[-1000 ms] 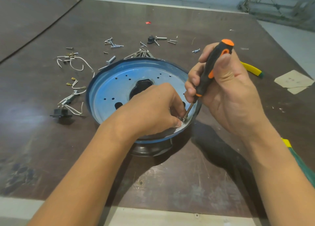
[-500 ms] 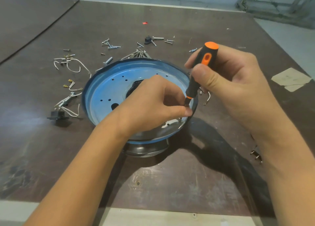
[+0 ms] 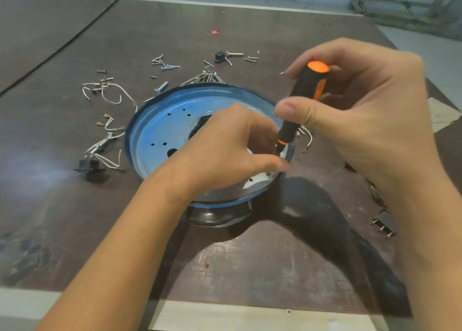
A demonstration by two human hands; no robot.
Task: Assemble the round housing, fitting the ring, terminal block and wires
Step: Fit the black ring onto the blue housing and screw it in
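A round blue housing (image 3: 160, 128) with several small holes stands on a dark metal base at the table's middle. My left hand (image 3: 230, 145) lies over its right half, fingers curled and pinching something small at the rim; what it pinches is hidden. My right hand (image 3: 355, 110) grips a black and orange screwdriver (image 3: 303, 98), held nearly upright with its tip down at the housing's right rim, next to my left fingertips. White wires (image 3: 110, 93) with terminals lie left of the housing.
Loose screws (image 3: 165, 64) and metal clips lie scattered behind the housing. A black socket part (image 3: 88, 167) sits at the left, a small black plug part (image 3: 220, 55) at the back, and a black switch with pins (image 3: 383, 223) at the right. The table's front edge (image 3: 250, 313) is near.
My right hand has turned around the screwdriver handle, which now stands more upright. The left hand stays at the rim. The view has shifted slightly.
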